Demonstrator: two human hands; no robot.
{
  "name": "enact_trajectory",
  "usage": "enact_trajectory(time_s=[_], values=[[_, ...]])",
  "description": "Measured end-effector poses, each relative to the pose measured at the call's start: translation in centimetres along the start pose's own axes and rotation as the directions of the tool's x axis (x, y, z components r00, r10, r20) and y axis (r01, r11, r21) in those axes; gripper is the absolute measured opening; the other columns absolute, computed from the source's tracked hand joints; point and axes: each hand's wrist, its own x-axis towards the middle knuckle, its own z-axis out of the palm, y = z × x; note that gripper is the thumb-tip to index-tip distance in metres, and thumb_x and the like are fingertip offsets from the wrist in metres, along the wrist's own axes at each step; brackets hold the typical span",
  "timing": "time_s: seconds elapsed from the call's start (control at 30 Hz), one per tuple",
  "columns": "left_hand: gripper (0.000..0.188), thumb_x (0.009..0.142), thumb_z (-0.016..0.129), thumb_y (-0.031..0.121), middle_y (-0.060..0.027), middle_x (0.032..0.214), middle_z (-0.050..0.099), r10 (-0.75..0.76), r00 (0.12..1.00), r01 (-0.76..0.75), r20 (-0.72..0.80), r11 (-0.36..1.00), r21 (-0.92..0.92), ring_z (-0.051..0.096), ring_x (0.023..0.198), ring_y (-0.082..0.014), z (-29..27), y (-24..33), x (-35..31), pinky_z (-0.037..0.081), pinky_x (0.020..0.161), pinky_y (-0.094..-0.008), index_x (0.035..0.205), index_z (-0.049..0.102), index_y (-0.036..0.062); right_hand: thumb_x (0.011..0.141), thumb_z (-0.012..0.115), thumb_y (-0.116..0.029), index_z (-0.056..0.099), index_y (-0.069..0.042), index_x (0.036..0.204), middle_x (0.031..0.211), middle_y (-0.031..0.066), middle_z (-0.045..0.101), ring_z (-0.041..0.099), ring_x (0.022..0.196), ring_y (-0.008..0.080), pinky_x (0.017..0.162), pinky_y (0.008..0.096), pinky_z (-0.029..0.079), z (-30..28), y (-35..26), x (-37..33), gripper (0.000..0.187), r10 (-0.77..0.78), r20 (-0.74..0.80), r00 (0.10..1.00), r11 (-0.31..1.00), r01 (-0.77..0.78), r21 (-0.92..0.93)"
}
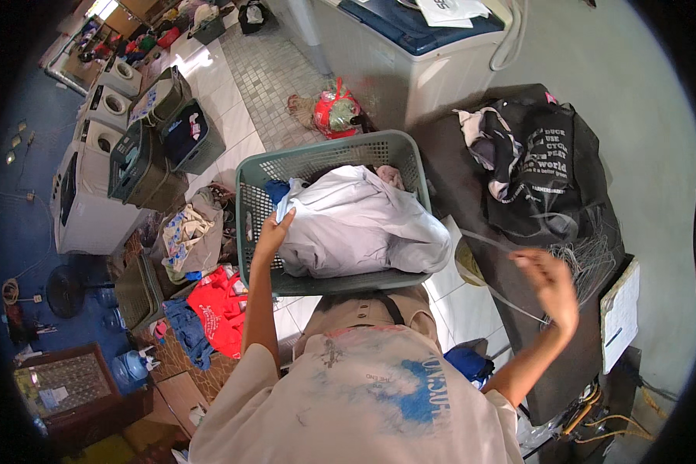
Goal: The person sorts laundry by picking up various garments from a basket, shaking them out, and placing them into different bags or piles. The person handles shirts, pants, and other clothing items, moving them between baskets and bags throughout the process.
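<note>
My left hand (273, 236) pinches the sheet (348, 218); bulging over the basket's (329, 288) right edge, it may slip. Right hand (551, 292): I cannot tell.

Light (196, 60) brightens white floor tiles (238, 122) between a blue wall (42, 147) and a pale grey wall (649, 139).

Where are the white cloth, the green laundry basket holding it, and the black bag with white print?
White cloth (356, 220): head view, middle of its spread.
Green laundry basket (332, 286): head view, near rim.
Black bag (537, 155): head view, printed side.
</note>
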Motion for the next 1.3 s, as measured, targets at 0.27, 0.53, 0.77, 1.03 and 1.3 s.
enact_trajectory(time_s=[0.27,0.53,0.77,1.03,1.3], values=[[0.035,0.091,0.053,0.03,-0.0006,0.093,0.058,0.11,0.962,-0.114,0.249,0.993,0.002,0.049,0.084,-0.0091,-3.5,2.9,-2.9,0.041,0.077,-0.0244,0.108,0.054,-0.001,0.084,0.054,-0.012,0.061,0.004,0.09,0.082,0.0232,0.062,0.06,0.08,0.0376,0.072,0.0394,0.046,22.4,-0.3,7.6,0.019,-0.191,0.323,0.927,0.978,0.153,0.139],[0.042,0.091,0.053,0.03,-0.0053,0.106,0.055,0.101,0.759,-0.125,0.643,0.992,-0.009,0.049,0.095,-0.0132,-1.2,4.3,-10.7,0.041,0.083,-0.0281,0.121,0.049,0.0007,0.085,0.055,-0.01,0.06,0.004,0.095,0.069,0.0187,0.06,0.058,0.059,0.0263,0.056,0.0336,0.044,35.2,1.5,9.2,0.018,-0.253,-0.037,0.967,0.951,0.255,0.177],[0.04,0.089,0.051,0.028,-0.0232,0.124,0.043,0.476,0.87,-0.474,0.129,0.733,0.488,0.042,0.117,-0.0377,-1.0,7.0,-8.9,0.031,0.101,-0.0394,0.112,0.051,-0.0038,0.088,0.056,-0.016,0.061,0.003,0.095,0.07,0.003,0.052,0.044,0.063,0.01,0.062,0.025,0.039,31.9,0.1,10.3,0.022,-0.357,0.028,0.934,0.845,0.31,0.436],[0.05,0.081,0.06,0.048,-0.0165,0.067,0.06,0.153,0.853,-0.428,0.499,0.754,0.499,0.056,0.059,-0.0265,-1.6,3.6,1.9,0.043,0.057,-0.0361,0.079,0.062,-0.0021,0.086,0.059,-0.023,0.065,-0.003,0.099,0.08,0.0031,0.056,0.052,0.08,0.0136,0.076,0.0273,0.04,30.1,0.8,13.3,0.024,-0.308,0.275,0.911,0.893,0.176,0.415],[0.028,0.09,0.056,0.025,0.0096,0.067,0.046,0.224,0.894,-0.252,0.387,0.968,0.021,0.037,0.062,-0.0024,-4.7,1.0,3.4,0.035,0.052,-0.0209,0.082,0.062,-0.0018,0.09,0.05,-0.022,0.063,-0.002,0.082,0.065,-0.0006,0.053,0.047,0.057,0.0081,0.053,0.022,0.039,27.7,12.8,18.6,0.025,0.348,0.004,0.937,0.683,-0.257,0.684]])
